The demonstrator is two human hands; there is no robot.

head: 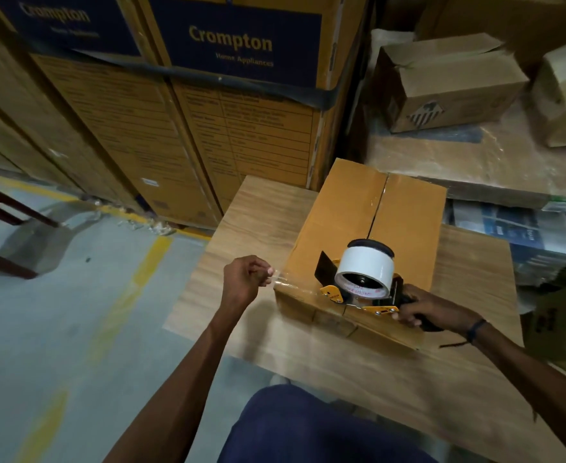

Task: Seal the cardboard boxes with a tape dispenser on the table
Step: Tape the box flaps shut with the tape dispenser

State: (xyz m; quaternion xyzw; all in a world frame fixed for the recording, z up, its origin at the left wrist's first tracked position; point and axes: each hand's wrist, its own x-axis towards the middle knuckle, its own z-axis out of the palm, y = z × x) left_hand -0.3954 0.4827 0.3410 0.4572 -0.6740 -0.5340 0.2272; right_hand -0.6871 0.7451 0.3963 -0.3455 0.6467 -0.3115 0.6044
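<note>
Cardboard box lies on the wooden table, flaps closed. Right hand grips the tape dispenser at the box's near edge; left hand pinches the clear tape end. Far stacked cartons read "Crompton Home Appliances".

Matt brown corrugated cardboard box, its flaps overlaid with glossy clear tape. Tape dispenser: yellow painted metal brackets, black plastic handle and guard, and a smooth white roll with a slight sheen. Table: pale wood-grain laminate, smooth, with a low sheen. Background cartons: printed matt cardboard bound by a dark strap. Floor: grey concrete with worn yellow paint.
</note>
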